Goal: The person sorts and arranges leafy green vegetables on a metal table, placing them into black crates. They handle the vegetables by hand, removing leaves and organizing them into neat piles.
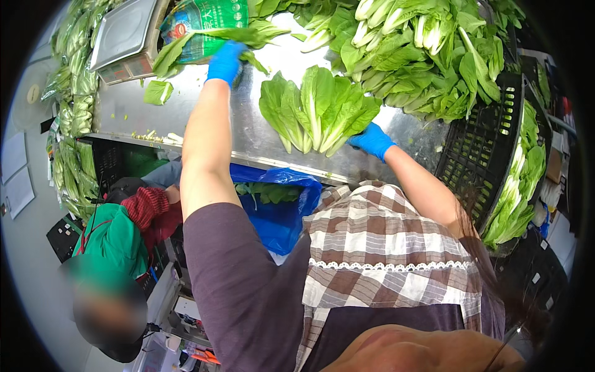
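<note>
My left hand [226, 63], in a blue glove, reaches across the steel table beside a green printed plastic bag [223, 18]. A loose green leaf [253, 61] shows right at its fingers; whether they grip it is unclear. Several small heads of leafy lettuce [316, 111] lie fanned out before me, stem ends towards me. At the right-hand stem end, my blue-gloved right hand [373, 141] touches the bunch, its fingertips partly hidden. A large pile of the same greens [418, 60] rises beyond it at the back right.
A scale with a metal pan [123, 35] stands at the back left, near a cut leaf piece [158, 92]. Black plastic crates [483, 144] flank the right side. A blue liner bag [279, 223] hangs below the table edge. A person in green [111, 237] is at lower left.
</note>
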A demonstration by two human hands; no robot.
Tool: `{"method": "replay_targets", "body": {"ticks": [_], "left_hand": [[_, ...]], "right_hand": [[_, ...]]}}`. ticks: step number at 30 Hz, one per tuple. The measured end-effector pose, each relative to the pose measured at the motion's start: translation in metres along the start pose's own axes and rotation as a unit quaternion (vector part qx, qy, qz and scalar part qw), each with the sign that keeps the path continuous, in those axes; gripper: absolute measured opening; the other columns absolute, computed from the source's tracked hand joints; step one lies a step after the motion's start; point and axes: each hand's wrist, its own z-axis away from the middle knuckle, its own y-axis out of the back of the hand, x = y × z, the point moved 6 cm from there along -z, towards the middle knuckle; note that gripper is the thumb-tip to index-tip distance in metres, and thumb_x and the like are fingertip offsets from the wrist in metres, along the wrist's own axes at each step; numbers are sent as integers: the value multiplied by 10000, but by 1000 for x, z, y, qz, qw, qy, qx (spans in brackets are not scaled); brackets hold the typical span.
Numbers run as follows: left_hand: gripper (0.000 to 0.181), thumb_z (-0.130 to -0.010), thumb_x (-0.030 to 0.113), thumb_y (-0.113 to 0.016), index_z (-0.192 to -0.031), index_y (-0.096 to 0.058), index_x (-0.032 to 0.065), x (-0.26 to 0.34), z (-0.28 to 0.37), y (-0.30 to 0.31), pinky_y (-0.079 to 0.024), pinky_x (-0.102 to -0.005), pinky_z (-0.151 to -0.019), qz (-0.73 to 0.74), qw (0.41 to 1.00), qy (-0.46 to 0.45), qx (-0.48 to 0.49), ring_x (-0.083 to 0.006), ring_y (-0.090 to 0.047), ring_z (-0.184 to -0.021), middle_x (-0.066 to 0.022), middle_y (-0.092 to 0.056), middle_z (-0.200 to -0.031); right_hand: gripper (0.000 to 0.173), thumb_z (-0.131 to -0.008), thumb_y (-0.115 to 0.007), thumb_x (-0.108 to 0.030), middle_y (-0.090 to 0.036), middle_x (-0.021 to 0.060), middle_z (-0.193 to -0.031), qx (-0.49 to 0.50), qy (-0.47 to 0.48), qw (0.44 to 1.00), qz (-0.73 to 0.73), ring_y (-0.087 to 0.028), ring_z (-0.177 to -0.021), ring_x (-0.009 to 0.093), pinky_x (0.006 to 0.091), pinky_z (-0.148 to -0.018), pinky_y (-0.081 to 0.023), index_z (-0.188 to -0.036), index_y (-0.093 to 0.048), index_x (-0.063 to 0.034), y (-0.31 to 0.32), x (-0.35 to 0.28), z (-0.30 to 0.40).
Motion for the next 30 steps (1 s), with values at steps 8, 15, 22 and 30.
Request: {"method": "replay_targets", "body": {"ticks": [8, 15, 22, 30], "left_hand": [[183, -848, -14, -644, -1020, -679, 39, -24, 66, 161, -514, -296, -771, 408, 832, 150, 346, -164, -624, -852, -51, -658, -944], [213, -925, 80, -598, -1131, -606, 27, 13, 255, 164, -518, -310, -774, 443, 798, 213, 348, -167, -615, -904, -61, -633, -1014], [397, -912, 38, -564, -1300, -479, 44, 62, 446, 38, -554, -359, -764, 640, 567, 469, 221, -238, -638, -916, -114, -602, -1136], [686, -713, 199, -776, -1318, -501, 30, 100, 440, -79, -503, -408, -817, 125, 891, 403, -168, -355, -647, -931, -235, -648, -1077]], "right_hand": [[295, -807, -725, -206, -672, 73, -803, -23, 31, 999, 15, -620, -662, 144, 292, -586, -506, -1033, -650, -31, -2, 5, -14], [321, -816, -672, -213, -669, 88, -872, -80, 83, 993, 8, -609, -729, 141, 302, -655, -508, -1069, -634, -19, -35, -5, -48], [347, -805, -640, -162, -658, 89, -923, -136, 127, 983, -4, -595, -782, 144, 305, -706, -499, -1116, -616, -8, -70, -48, -53], [222, -784, -691, -183, -641, 73, -765, -83, 112, 987, 84, -585, -667, 150, 298, -632, -486, -909, -649, -5, -67, -23, -64]]}}
